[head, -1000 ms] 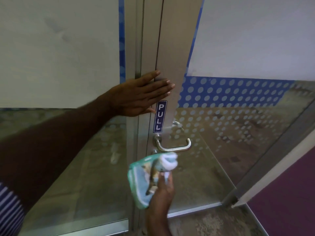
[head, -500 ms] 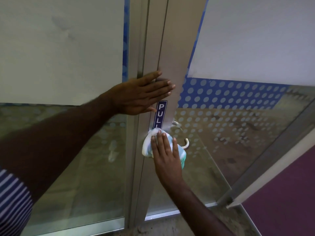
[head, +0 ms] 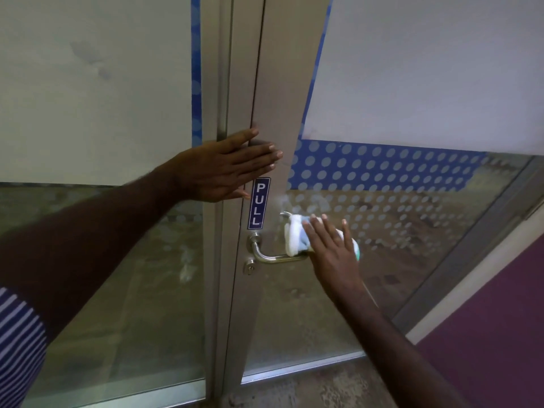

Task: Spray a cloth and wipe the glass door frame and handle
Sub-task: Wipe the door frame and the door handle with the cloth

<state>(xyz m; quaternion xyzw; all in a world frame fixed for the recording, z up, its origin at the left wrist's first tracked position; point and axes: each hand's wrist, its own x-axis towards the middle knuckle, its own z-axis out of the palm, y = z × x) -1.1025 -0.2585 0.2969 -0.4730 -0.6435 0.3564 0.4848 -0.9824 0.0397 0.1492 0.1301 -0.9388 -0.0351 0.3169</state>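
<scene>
Brushed, matt aluminium on the door frame [head: 276,83]. Polished, gleaming steel on the lever handle [head: 273,257], low on that frame. Soft, fluffy white-and-teal fabric in the cloth [head: 295,238], bunched at the handle's far end. Glossy blue vinyl on the PULL sticker [head: 259,203] just above the handle. Smooth, reflective glass [head: 412,231] right of the frame, printed with frosted dots.

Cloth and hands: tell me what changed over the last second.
The right hand lifted the cloth from below the door handle, pressed it on the frame under the PULL sign, then slid it right onto the glass above the handle's free end. The handle's base and keyhole show again. The left hand stayed flat on the door frame.
</scene>
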